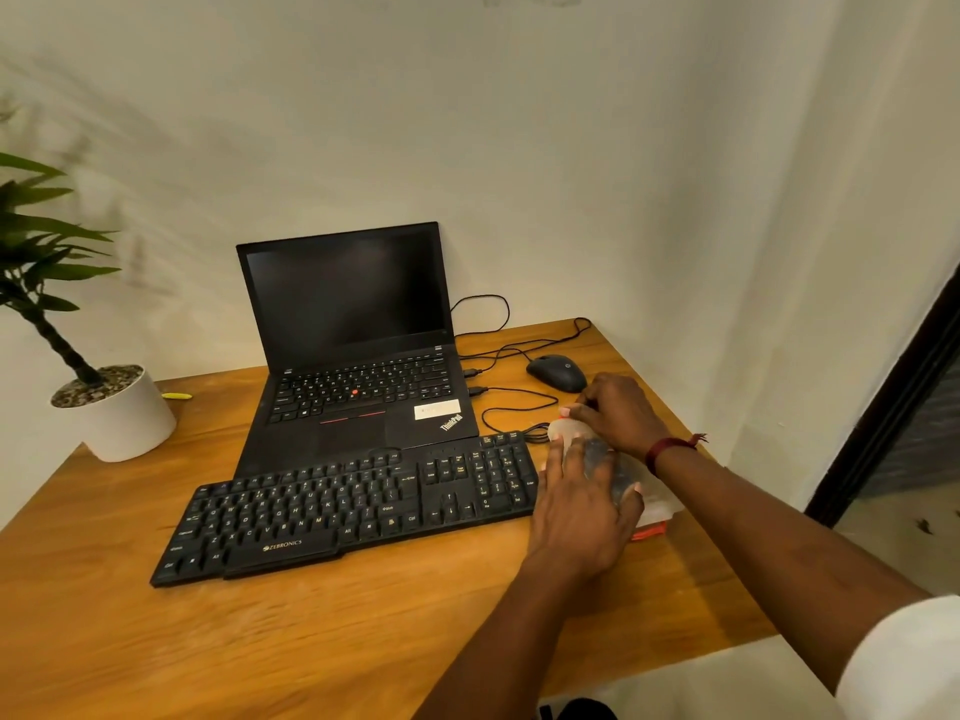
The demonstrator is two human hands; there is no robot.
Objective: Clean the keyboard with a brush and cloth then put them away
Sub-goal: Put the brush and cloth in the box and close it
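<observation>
Black keyboard [343,511] flat on the wooden worktop [260,641], lower centre of the frame, right end just beside a clear pouch [657,493] with an orange edge. Something dark inside the pouch, likely the brush or the cloth; too blurred to tell which. No brush or cloth anywhere outside it.

Left grip [576,511] laid over the near part of the pouch, fingers straight and spread, pressing down and closed on nothing. Right grip [618,413] at the far end of the pouch, right of centre, fingers curled and pinching there, seemingly at the closure; exact hold hidden behind the knuckles.

Probably the opening of the pouch to fetch the tools, though closing it after stowing cannot be ruled out. Either way, same care:
- Hold the pouch down firmly with the left grip to stop any sliding or lifting.
- Work the closure with the right grip along the pouch's length, not upward.
- Mind the thin black cables [480,391] just beside the far end and the mouse [556,373] near the right grip; avoid snagging either.
- Stay off the number keys next to the left grip.

Further out: open laptop [348,345], screen dark, front edge against the back of the keyboard. Potted plant [111,413] at the left of the frame, well apart.
</observation>
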